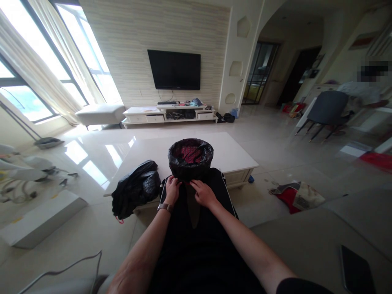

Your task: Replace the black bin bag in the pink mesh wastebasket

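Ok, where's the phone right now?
Head view, lower right: the dark phone lies on the gray sofa, to the right of the person's right arm.

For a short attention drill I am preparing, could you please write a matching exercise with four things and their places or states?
1. Television
2. Black-lined container
3. Wristwatch
4. Dark chair

A. On the left wrist
B. On the floor, far right
C. Against the striped wall
D. Touched by both hands

1-C, 2-D, 3-A, 4-B
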`<state>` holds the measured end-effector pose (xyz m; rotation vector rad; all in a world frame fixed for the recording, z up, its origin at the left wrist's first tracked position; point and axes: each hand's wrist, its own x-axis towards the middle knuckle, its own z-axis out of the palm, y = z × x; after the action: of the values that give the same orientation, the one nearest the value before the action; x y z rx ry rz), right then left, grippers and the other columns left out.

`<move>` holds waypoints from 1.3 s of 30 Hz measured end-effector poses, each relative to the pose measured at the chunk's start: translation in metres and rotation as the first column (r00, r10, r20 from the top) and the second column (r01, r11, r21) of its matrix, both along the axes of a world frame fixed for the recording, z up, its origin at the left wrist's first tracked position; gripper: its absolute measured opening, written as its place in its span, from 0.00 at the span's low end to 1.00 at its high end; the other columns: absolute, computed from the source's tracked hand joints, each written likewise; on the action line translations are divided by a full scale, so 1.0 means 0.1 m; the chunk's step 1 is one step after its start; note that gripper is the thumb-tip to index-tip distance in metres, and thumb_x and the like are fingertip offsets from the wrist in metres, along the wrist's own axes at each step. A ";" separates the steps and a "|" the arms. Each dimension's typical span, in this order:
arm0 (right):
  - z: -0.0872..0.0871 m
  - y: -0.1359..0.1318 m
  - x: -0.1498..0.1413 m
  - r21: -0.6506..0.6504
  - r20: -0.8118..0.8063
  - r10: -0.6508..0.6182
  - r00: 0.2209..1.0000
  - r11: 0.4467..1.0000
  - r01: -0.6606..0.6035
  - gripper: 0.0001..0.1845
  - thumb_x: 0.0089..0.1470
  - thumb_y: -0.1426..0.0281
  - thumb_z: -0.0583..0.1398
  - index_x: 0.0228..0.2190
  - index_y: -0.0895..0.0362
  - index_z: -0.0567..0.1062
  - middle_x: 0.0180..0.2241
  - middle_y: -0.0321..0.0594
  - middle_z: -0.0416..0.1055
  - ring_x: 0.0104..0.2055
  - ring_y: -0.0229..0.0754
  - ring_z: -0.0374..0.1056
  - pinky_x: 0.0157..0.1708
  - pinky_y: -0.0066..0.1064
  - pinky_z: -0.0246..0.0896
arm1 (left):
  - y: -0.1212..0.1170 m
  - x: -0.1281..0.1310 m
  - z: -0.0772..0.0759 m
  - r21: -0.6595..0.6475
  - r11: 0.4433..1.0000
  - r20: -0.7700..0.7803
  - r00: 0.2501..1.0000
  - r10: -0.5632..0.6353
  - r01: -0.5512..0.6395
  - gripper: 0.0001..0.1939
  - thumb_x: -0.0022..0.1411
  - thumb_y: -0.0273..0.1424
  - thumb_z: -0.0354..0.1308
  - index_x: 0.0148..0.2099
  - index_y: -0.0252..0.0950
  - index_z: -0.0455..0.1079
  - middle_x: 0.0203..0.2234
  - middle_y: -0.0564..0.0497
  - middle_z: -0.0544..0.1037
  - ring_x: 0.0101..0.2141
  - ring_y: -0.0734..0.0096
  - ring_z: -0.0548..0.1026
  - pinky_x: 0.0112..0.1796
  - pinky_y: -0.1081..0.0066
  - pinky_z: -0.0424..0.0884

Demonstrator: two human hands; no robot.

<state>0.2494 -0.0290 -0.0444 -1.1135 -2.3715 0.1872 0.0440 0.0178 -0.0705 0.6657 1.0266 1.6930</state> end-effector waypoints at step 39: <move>-0.06 -0.01 0.02 -0.103 -0.130 -0.064 0.989 0.993 0.051 0.42 0.57 0.77 0.55 0.72 0.59 0.56 0.70 0.51 0.61 0.71 0.50 0.61 0.69 0.45 0.61 | -0.22 0.06 0.17 0.012 0.964 0.002 0.964 -0.266 0.266 0.24 0.50 0.28 0.75 0.49 0.38 0.73 0.42 0.48 0.82 0.41 0.67 0.81 0.43 0.68 0.76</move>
<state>0.2510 -0.0296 -0.0508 -1.1760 -2.2304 0.3523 0.0501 -0.0039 -0.0536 0.7721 0.8819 1.4663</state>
